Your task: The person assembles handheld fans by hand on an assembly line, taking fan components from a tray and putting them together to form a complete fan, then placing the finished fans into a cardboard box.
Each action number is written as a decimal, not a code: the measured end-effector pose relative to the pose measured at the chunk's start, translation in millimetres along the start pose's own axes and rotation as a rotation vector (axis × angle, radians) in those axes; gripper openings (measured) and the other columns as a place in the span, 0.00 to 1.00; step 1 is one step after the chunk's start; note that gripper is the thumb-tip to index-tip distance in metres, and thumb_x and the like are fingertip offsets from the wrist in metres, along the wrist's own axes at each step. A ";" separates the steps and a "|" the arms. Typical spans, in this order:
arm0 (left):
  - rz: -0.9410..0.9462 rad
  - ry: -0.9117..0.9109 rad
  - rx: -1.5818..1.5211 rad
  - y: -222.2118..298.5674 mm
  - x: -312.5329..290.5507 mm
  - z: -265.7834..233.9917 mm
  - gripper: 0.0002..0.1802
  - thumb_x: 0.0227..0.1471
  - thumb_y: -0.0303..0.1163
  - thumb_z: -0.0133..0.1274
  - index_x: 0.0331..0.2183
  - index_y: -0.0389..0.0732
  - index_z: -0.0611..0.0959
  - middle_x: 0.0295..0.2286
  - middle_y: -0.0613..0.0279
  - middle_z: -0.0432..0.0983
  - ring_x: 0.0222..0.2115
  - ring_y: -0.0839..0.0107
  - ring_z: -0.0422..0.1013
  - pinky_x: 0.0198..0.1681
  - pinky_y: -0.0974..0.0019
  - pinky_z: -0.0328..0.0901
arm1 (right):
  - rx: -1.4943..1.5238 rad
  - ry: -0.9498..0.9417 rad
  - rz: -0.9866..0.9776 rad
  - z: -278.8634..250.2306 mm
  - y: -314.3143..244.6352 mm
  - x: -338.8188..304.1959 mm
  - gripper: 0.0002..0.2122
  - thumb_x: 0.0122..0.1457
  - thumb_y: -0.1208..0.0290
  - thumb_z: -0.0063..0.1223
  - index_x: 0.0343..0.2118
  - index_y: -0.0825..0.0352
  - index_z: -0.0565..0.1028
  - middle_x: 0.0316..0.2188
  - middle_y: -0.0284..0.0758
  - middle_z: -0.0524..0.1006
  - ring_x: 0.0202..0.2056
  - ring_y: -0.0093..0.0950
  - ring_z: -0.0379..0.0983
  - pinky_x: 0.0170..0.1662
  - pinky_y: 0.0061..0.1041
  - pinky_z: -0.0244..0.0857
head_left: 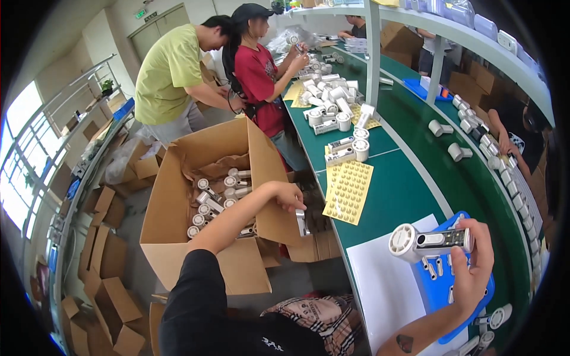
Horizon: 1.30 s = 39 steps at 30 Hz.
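Observation:
My right hand [473,264] grips a white handheld fan [404,242] above the bench, its round slotted head to the left and a circuit board showing in its handle. Under it lies a blue tray [440,302] with several small white-and-grey parts [432,268]. My left arm reaches across a large open cardboard box [199,267] holding several white fans [208,207]. At that box's right flap, my left hand [288,196] has curled fingers closed on a white-and-grey part [302,223], whose kind I cannot make out.
Yellow sticker sheets [350,193] and a white sheet [386,285] lie on the green bench [380,172]. Piled white fans [332,98] stand farther along, beside a co-worker in red [258,71] and another in yellow-green [169,77]. A metal post [372,53] rises from the bench.

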<state>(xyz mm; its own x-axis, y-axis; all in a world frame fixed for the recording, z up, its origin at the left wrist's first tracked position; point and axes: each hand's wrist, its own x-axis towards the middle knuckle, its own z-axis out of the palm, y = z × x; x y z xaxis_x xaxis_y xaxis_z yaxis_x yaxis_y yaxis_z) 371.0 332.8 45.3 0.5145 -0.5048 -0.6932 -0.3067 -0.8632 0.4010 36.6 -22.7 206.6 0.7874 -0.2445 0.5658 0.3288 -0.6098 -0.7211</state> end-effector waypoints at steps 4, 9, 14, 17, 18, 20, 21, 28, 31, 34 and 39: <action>-0.024 0.006 0.005 3.8 -3.6 -0.3 0.27 0.52 0.56 0.56 0.42 0.42 0.80 0.26 0.65 0.79 0.24 0.75 0.72 0.25 0.70 0.67 | -0.064 -0.027 -0.009 0.6 -1.1 1.1 0.16 0.52 0.66 0.56 0.41 0.70 0.74 0.32 0.36 0.71 0.32 0.25 0.66 0.32 0.22 0.55; -0.037 0.015 -0.005 1.4 -2.0 -1.9 0.28 0.51 0.56 0.56 0.42 0.42 0.80 0.26 0.66 0.79 0.24 0.75 0.72 0.25 0.70 0.67 | -0.092 -0.018 -0.025 1.9 -1.9 1.0 0.16 0.51 0.66 0.56 0.40 0.69 0.74 0.33 0.37 0.72 0.32 0.25 0.66 0.32 0.22 0.55; -0.042 0.016 0.006 5.6 -3.2 -3.1 0.28 0.51 0.57 0.56 0.41 0.42 0.81 0.26 0.66 0.79 0.24 0.75 0.73 0.25 0.70 0.67 | -0.096 -0.035 -0.016 1.6 -3.0 2.1 0.15 0.51 0.67 0.57 0.40 0.69 0.74 0.33 0.37 0.73 0.32 0.26 0.66 0.32 0.23 0.56; -0.036 0.019 0.007 1.8 -0.3 -5.9 0.28 0.51 0.56 0.56 0.41 0.42 0.81 0.26 0.65 0.79 0.24 0.75 0.73 0.26 0.70 0.68 | -0.107 -0.055 -0.037 0.9 -3.6 2.7 0.15 0.51 0.67 0.57 0.40 0.69 0.74 0.33 0.38 0.73 0.32 0.26 0.66 0.32 0.23 0.56; -0.020 0.035 -0.006 2.0 1.7 -6.3 0.28 0.51 0.56 0.56 0.42 0.41 0.80 0.27 0.64 0.79 0.25 0.74 0.74 0.26 0.69 0.69 | -0.095 -0.061 -0.037 0.3 -3.2 1.8 0.15 0.50 0.68 0.57 0.40 0.70 0.74 0.34 0.38 0.73 0.32 0.26 0.66 0.32 0.24 0.56; 0.004 0.045 -0.017 2.6 5.2 -7.7 0.29 0.51 0.55 0.56 0.43 0.40 0.80 0.27 0.62 0.79 0.25 0.73 0.75 0.27 0.68 0.69 | -0.094 -0.064 -0.031 -1.8 -3.2 1.0 0.15 0.49 0.69 0.57 0.40 0.70 0.74 0.34 0.38 0.73 0.32 0.26 0.66 0.33 0.24 0.56; 0.130 0.218 -0.015 0.2 4.8 -8.0 0.30 0.49 0.54 0.58 0.43 0.38 0.80 0.27 0.61 0.80 0.26 0.72 0.76 0.27 0.67 0.70 | -0.078 -0.058 -0.046 -3.1 -5.6 0.5 0.15 0.48 0.71 0.58 0.40 0.70 0.75 0.34 0.38 0.73 0.32 0.27 0.66 0.33 0.23 0.57; -0.082 1.530 -0.179 -62.5 -52.9 -73.8 0.54 0.46 0.48 0.62 0.61 0.27 0.52 0.19 0.58 0.78 0.20 0.68 0.76 0.27 0.64 0.70 | -0.035 -0.050 -0.042 -1.1 -11.0 0.4 0.16 0.44 0.74 0.59 0.38 0.71 0.76 0.34 0.38 0.74 0.31 0.27 0.68 0.34 0.23 0.59; 0.025 1.906 -0.309 -74.0 -75.4 -78.3 0.44 0.49 0.43 0.60 0.58 0.29 0.61 0.18 0.58 0.78 0.18 0.68 0.74 0.25 0.64 0.69 | 0.005 -0.074 -0.028 -1.0 -7.0 0.2 0.16 0.45 0.72 0.59 0.39 0.71 0.75 0.34 0.39 0.74 0.32 0.28 0.68 0.35 0.22 0.58; 0.193 1.464 -0.190 -45.6 -46.2 -51.0 0.26 0.47 0.40 0.61 0.47 0.39 0.77 0.19 0.59 0.77 0.21 0.71 0.73 0.28 0.62 0.68 | -0.068 -0.080 -0.058 -12.3 -2.6 0.2 0.17 0.48 0.70 0.58 0.41 0.71 0.74 0.35 0.39 0.73 0.34 0.28 0.68 0.37 0.22 0.58; 0.205 1.122 -0.142 -27.9 -18.7 -35.6 0.28 0.43 0.41 0.63 0.46 0.38 0.77 0.23 0.58 0.79 0.26 0.65 0.76 0.33 0.64 0.69 | -0.088 -0.083 -0.011 -6.2 -0.8 0.3 0.17 0.49 0.69 0.58 0.42 0.70 0.74 0.35 0.38 0.73 0.34 0.27 0.68 0.36 0.22 0.58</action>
<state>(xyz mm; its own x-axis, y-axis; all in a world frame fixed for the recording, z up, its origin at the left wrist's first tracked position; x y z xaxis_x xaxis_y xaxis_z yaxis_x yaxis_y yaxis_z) 398.4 366.2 68.5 0.9109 -0.2958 0.2878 -0.4104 -0.7213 0.5578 33.3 -27.0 209.9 0.8257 -0.1766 0.5357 0.2931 -0.6771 -0.6750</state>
